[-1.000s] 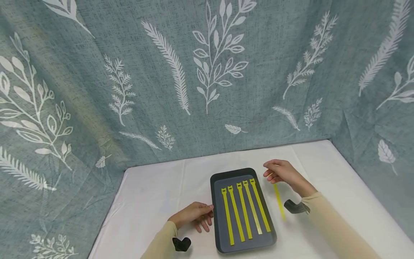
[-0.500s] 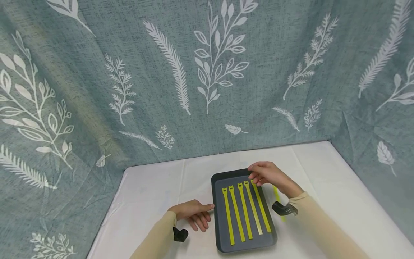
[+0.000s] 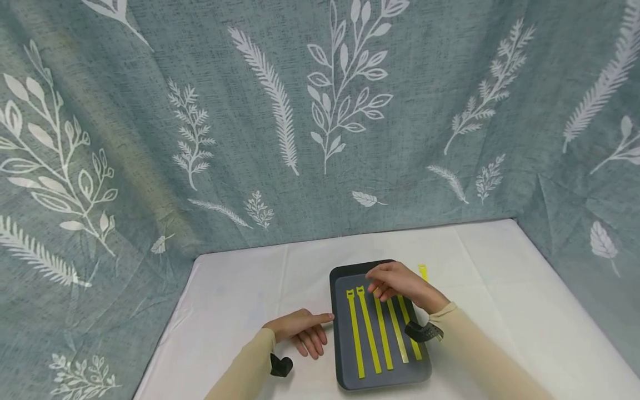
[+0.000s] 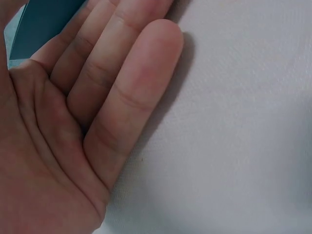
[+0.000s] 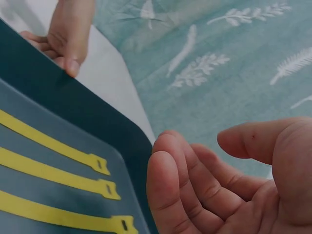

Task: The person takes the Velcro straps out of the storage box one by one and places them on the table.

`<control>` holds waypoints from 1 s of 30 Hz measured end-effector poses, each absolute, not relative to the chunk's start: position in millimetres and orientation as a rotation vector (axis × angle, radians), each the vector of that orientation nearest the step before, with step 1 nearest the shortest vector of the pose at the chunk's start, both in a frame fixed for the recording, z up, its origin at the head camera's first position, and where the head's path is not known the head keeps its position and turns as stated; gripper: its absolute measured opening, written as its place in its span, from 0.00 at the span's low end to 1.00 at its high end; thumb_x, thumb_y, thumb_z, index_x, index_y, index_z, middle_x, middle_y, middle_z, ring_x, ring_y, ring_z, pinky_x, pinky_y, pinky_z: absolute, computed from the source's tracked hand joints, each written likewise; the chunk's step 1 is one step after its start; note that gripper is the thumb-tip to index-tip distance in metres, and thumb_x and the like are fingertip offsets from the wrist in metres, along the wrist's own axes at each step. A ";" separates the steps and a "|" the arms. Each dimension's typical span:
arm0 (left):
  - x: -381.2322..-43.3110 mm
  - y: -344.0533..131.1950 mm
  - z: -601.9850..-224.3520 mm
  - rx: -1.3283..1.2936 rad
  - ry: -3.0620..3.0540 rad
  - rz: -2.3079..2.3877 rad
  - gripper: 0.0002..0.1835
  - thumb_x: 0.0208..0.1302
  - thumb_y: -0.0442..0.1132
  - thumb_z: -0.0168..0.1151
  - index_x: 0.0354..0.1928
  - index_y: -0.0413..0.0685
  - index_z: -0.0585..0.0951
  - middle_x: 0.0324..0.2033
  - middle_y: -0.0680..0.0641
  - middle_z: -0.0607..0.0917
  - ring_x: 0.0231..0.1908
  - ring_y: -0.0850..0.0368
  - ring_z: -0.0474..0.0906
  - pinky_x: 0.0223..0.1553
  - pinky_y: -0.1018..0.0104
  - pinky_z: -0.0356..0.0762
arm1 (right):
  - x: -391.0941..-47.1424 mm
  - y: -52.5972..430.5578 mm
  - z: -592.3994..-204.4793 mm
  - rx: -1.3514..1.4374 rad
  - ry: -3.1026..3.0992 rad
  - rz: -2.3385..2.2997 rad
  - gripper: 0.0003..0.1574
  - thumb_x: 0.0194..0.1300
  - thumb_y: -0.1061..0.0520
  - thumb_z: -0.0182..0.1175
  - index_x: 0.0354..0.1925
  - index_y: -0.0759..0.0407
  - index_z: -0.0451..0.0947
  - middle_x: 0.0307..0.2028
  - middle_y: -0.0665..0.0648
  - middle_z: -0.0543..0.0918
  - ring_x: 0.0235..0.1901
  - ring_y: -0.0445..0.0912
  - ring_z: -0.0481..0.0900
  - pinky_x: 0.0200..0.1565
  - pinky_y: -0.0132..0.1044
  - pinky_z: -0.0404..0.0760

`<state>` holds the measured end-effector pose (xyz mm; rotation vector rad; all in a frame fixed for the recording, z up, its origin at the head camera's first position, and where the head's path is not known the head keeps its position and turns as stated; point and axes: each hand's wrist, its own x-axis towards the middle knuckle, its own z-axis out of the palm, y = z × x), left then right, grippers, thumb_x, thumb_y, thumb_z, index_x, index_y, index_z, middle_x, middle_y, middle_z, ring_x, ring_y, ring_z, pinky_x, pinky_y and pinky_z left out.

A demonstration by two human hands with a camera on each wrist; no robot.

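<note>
A dark grey tray (image 3: 345, 272) lies on the white cloth with several yellow cable straps (image 3: 356, 333) side by side in it, slotted heads at the far end. My left hand (image 3: 301, 329) rests at the tray's left rim, thumb tip touching it and fingers loosely bent. Over the far part of the tray hovers my right hand (image 3: 402, 284), covering the heads of the straps on the right. In the right wrist view, nothing lies between the bent fingers and thumb of the right hand (image 5: 219, 185). Another yellow strap (image 3: 423, 271) lies on the cloth right of the tray, mostly hidden by the right arm.
The white-clothed table (image 3: 240, 294) ends at a blue-green curtain (image 3: 225, 139) with white leaf prints, which hangs behind and at both sides. A black wrist camera mount (image 3: 424, 331) sits on the right wrist; another black mount (image 3: 281, 365) is on the left.
My right hand has moved left, from the loose strap beside the tray to above the straps inside it. The loose strap stays on the cloth. The left hand remains at the rim.
</note>
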<state>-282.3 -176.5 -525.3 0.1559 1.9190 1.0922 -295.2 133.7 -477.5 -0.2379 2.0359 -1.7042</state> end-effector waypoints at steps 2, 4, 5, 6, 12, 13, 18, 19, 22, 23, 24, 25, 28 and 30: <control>-282.0 -176.7 -525.2 0.157 1.918 1.094 0.38 0.66 0.72 0.54 0.32 0.40 0.89 0.23 0.47 0.90 0.19 0.61 0.86 0.20 0.70 0.81 | -294.0 129.5 -481.1 -0.237 2.033 -1.693 0.27 0.78 0.50 0.51 0.59 0.73 0.75 0.36 0.61 0.87 0.30 0.44 0.85 0.40 0.43 0.87; -282.3 -176.5 -524.9 0.160 1.917 1.100 0.38 0.66 0.72 0.53 0.32 0.41 0.88 0.23 0.47 0.90 0.20 0.61 0.86 0.20 0.71 0.81 | -293.0 126.2 -485.0 -0.226 2.031 -1.680 0.27 0.78 0.50 0.52 0.57 0.73 0.76 0.35 0.59 0.87 0.29 0.42 0.85 0.40 0.43 0.87; -282.7 -176.1 -524.8 0.160 1.918 1.102 0.38 0.67 0.71 0.53 0.33 0.41 0.88 0.23 0.47 0.90 0.20 0.61 0.86 0.20 0.71 0.81 | -292.5 124.4 -486.5 -0.220 2.028 -1.673 0.27 0.78 0.50 0.52 0.57 0.73 0.77 0.34 0.58 0.87 0.29 0.42 0.85 0.39 0.42 0.87; -282.8 -175.7 -524.3 0.162 1.920 1.104 0.37 0.67 0.71 0.53 0.33 0.41 0.88 0.23 0.47 0.90 0.20 0.61 0.86 0.20 0.71 0.81 | -292.2 122.9 -488.5 -0.212 2.025 -1.668 0.26 0.77 0.51 0.52 0.56 0.74 0.78 0.34 0.57 0.87 0.28 0.41 0.84 0.38 0.41 0.87; -284.3 -173.5 -525.2 0.156 1.936 1.102 0.36 0.68 0.71 0.53 0.33 0.42 0.88 0.24 0.46 0.90 0.20 0.61 0.86 0.20 0.71 0.80 | -290.0 112.9 -498.2 -0.142 2.008 -1.633 0.23 0.75 0.51 0.54 0.48 0.72 0.82 0.33 0.58 0.87 0.27 0.42 0.86 0.35 0.38 0.87; -284.4 -173.8 -525.8 0.153 1.936 1.103 0.36 0.68 0.71 0.53 0.33 0.43 0.88 0.24 0.46 0.90 0.20 0.61 0.86 0.20 0.71 0.81 | -289.4 111.0 -499.6 -0.134 2.002 -1.626 0.23 0.75 0.51 0.54 0.48 0.71 0.82 0.34 0.59 0.88 0.28 0.42 0.86 0.35 0.38 0.87; -284.4 -175.4 -528.0 0.145 1.929 1.106 0.36 0.68 0.70 0.53 0.33 0.43 0.88 0.24 0.46 0.90 0.20 0.60 0.86 0.20 0.70 0.81 | -285.6 104.6 -506.6 -0.121 1.953 -1.607 0.23 0.74 0.51 0.55 0.48 0.71 0.83 0.37 0.63 0.89 0.29 0.45 0.89 0.35 0.42 0.89; -284.4 -175.5 -528.2 0.143 1.927 1.105 0.36 0.68 0.71 0.53 0.33 0.43 0.88 0.24 0.46 0.90 0.20 0.60 0.86 0.20 0.71 0.81 | -284.8 103.9 -507.8 -0.116 1.950 -1.604 0.23 0.74 0.51 0.55 0.48 0.70 0.83 0.37 0.63 0.89 0.29 0.45 0.89 0.35 0.42 0.89; -284.3 -175.6 -529.1 0.137 1.922 1.103 0.36 0.67 0.71 0.53 0.33 0.43 0.87 0.24 0.46 0.90 0.20 0.60 0.86 0.20 0.71 0.80 | -282.9 102.8 -511.2 -0.107 1.945 -1.597 0.24 0.74 0.51 0.55 0.52 0.71 0.81 0.38 0.63 0.89 0.29 0.45 0.89 0.34 0.41 0.88; -284.1 -175.5 -529.2 0.135 1.922 1.103 0.36 0.67 0.72 0.53 0.33 0.43 0.87 0.24 0.46 0.90 0.20 0.61 0.86 0.20 0.71 0.80 | -282.1 102.4 -511.6 -0.105 1.949 -1.596 0.25 0.74 0.51 0.55 0.53 0.71 0.81 0.38 0.63 0.89 0.29 0.45 0.89 0.34 0.40 0.88; -284.0 -175.5 -529.3 0.132 1.922 1.101 0.36 0.67 0.72 0.53 0.33 0.43 0.87 0.24 0.46 0.90 0.20 0.61 0.86 0.20 0.71 0.80 | -281.4 101.9 -511.9 -0.105 1.955 -1.592 0.25 0.74 0.51 0.55 0.54 0.71 0.81 0.38 0.63 0.89 0.29 0.45 0.89 0.34 0.40 0.88; -283.8 -175.5 -529.2 0.131 1.921 1.099 0.36 0.67 0.72 0.53 0.33 0.43 0.87 0.24 0.46 0.90 0.20 0.61 0.86 0.20 0.71 0.80 | -280.8 101.4 -512.0 -0.100 1.960 -1.589 0.25 0.74 0.51 0.55 0.54 0.71 0.81 0.38 0.63 0.89 0.30 0.45 0.89 0.34 0.40 0.88; -282.9 -175.4 -528.8 0.135 1.925 1.099 0.37 0.67 0.72 0.53 0.33 0.43 0.87 0.24 0.45 0.90 0.20 0.61 0.86 0.19 0.71 0.80 | -279.2 99.8 -511.8 -0.090 1.976 -1.578 0.25 0.74 0.51 0.55 0.53 0.72 0.81 0.38 0.62 0.89 0.30 0.46 0.89 0.34 0.40 0.88; -282.2 -175.4 -528.7 0.137 1.923 1.101 0.37 0.67 0.72 0.53 0.33 0.43 0.87 0.25 0.45 0.90 0.20 0.61 0.86 0.19 0.71 0.80 | -278.4 98.5 -511.5 -0.082 1.986 -1.570 0.25 0.74 0.51 0.55 0.53 0.72 0.81 0.38 0.62 0.89 0.30 0.46 0.90 0.34 0.40 0.88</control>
